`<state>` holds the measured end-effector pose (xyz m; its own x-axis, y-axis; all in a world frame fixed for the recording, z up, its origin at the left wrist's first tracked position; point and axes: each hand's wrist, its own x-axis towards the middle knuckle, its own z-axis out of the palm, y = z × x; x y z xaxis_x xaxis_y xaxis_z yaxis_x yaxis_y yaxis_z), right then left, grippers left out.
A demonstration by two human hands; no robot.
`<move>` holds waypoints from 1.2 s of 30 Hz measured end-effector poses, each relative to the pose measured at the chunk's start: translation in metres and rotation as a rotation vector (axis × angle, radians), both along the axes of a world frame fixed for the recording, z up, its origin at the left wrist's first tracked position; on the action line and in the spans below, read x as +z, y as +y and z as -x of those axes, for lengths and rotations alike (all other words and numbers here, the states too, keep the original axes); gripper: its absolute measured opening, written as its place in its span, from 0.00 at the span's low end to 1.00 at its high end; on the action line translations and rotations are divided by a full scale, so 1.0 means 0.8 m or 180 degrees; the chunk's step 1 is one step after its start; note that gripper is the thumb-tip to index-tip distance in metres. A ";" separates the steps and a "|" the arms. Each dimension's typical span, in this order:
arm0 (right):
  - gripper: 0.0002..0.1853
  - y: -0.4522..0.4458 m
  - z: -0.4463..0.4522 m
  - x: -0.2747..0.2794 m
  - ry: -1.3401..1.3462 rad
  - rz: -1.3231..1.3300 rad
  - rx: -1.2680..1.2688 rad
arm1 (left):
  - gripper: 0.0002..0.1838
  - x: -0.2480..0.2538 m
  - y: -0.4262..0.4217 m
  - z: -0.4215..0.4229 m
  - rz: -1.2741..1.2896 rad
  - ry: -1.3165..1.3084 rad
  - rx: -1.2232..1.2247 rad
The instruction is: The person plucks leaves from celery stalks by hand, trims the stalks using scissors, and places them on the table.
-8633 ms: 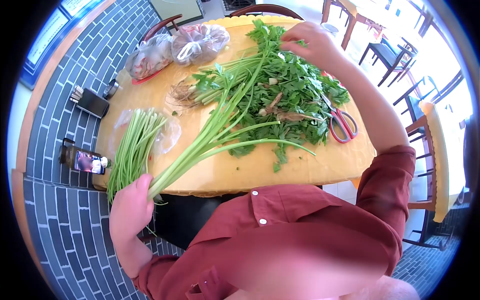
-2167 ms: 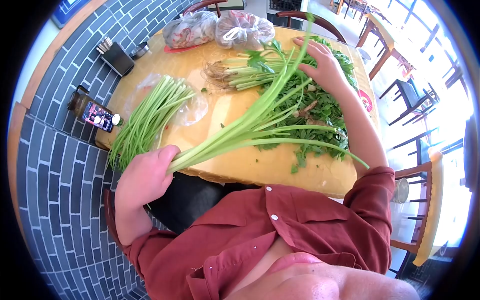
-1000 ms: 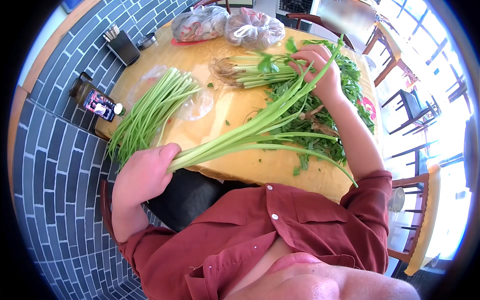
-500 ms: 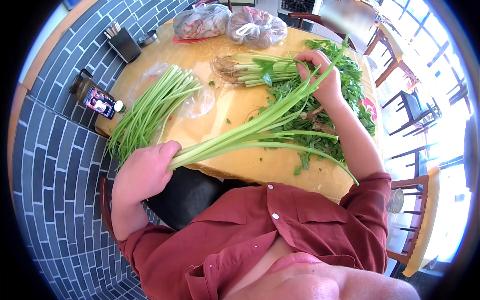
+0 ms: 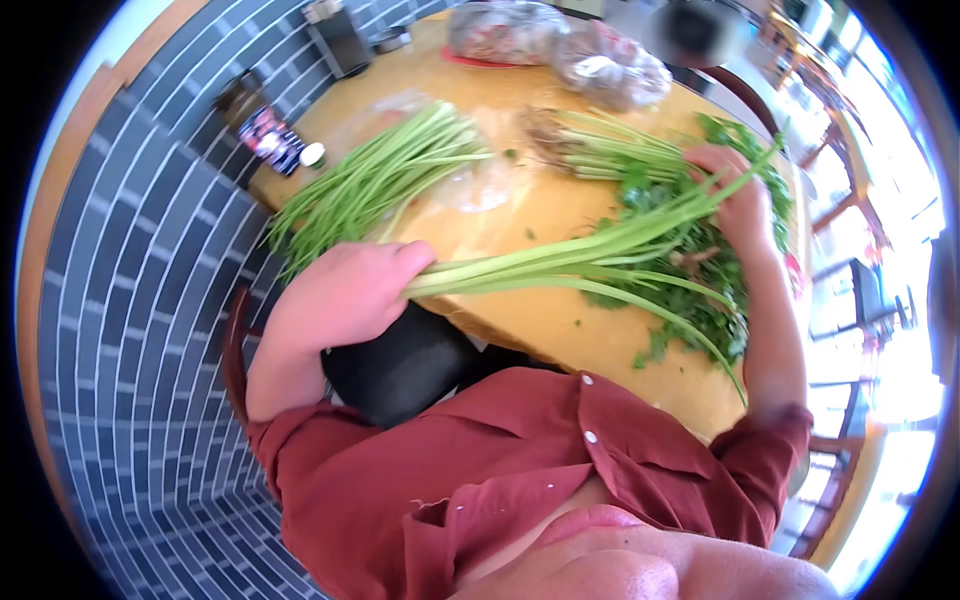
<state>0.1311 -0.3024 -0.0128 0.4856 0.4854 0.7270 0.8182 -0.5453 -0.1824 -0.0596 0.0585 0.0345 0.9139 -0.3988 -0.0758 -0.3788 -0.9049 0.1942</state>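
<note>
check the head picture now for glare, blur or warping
Head view: wide-lens warping bows the brick wall and the corners go black; head view: bright light on the right bleaches the area around the chairs; head view: the phone and plastic bags look smeared, the stalks in the left hand clearer.

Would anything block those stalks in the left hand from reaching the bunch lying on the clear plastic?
Nothing visible does. Between the stalks in the left hand and the bunch lie mainly yellow tablecloth and an edge of clear plastic.
</note>
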 end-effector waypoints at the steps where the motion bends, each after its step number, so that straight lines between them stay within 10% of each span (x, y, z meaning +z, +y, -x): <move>1: 0.07 -0.007 0.000 0.002 0.0006 0.0107 0.0072 | 0.14 0.003 0.000 0.000 -0.0033 0.0070 0.0044; 14: 0.03 -0.038 0.029 0.041 0.0163 0.1082 0.0408 | 0.15 0.005 0.011 0.006 0.0079 0.0129 0.0071; 18: 0.05 -0.042 0.029 0.036 -0.0205 0.1152 -0.0109 | 0.14 0.006 0.004 0.002 -0.0058 0.0184 0.0134; 23: 0.08 -0.019 0.034 0.044 0.1581 -0.0985 -0.0772 | 0.15 0.000 -0.017 -0.007 0.0024 -0.0147 -0.0035; 27: 0.08 -0.042 -0.008 0.018 -0.1097 0.0419 -0.1503 | 0.17 0.002 -0.022 -0.016 -0.0359 -0.0121 -0.0154; 29: 0.12 -0.078 -0.025 0.023 0.0483 0.0133 -0.2387 | 0.18 -0.003 -0.014 -0.012 -0.0334 -0.0180 -0.0173; 31: 0.13 -0.110 -0.035 0.035 0.1514 0.0224 -0.1819 | 0.18 -0.005 -0.011 -0.012 -0.0271 -0.0245 -0.0142; 36: 0.28 -0.070 -0.011 0.023 0.0608 0.0254 -0.0699 | 0.19 -0.003 -0.016 -0.012 -0.0194 -0.0282 -0.0190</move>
<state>0.1398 -0.3581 0.0052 0.7096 0.4055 0.5763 0.6340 -0.7242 -0.2711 -0.0503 0.0456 0.0320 0.8928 -0.4498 -0.0214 -0.4456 -0.8893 0.1029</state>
